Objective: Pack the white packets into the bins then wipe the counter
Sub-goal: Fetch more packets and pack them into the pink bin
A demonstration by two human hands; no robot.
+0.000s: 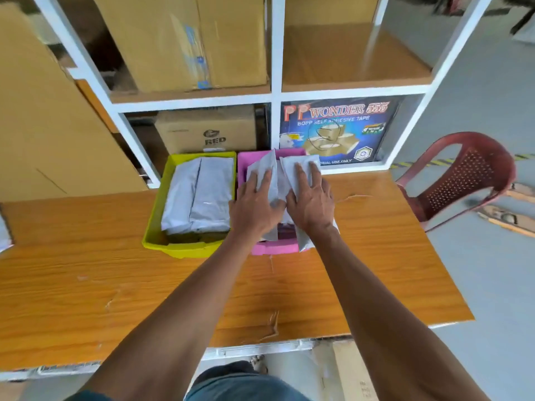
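1. White packets sit in two bins at the far edge of the wooden tabletop (362, 256). The yellow bin (157, 221) on the left holds a tidy stack (199, 195), lying flat and filling it almost wall to wall.
2. Pink bin (275, 248), touching the yellow one on its right, is the one being loaded. Its packets are not settled: one (265, 166) stands up above the far rim, another (299, 166) leans out over the right wall, and a corner (305, 241) hangs past the near right edge.
3. Hands are side by side, nearly touching. The left hand (254, 209) lies flat, fingers straight, on the left packet; the right hand (311, 204) lies the same way on the right packet. Neither grips anything; both appear to be pressing down.
4. Step in hand, as judged: seating the last packets into the pink bin.
5. To do it well, the person should keep the palms flat and push straight down, not forward, since the light bin could slide toward the shelf (276, 95) behind.
6. The overhanging corner and the leaning edge need tucking inside the right wall first; pressing on them as they lie would likely crease them or tip the bin.
7. Another white item (4, 233) shows at the far left edge of the tabletop, cut off by the frame; whether it is a packet cannot be told.
8. Wiping is not yet begun; no cloth is in view.
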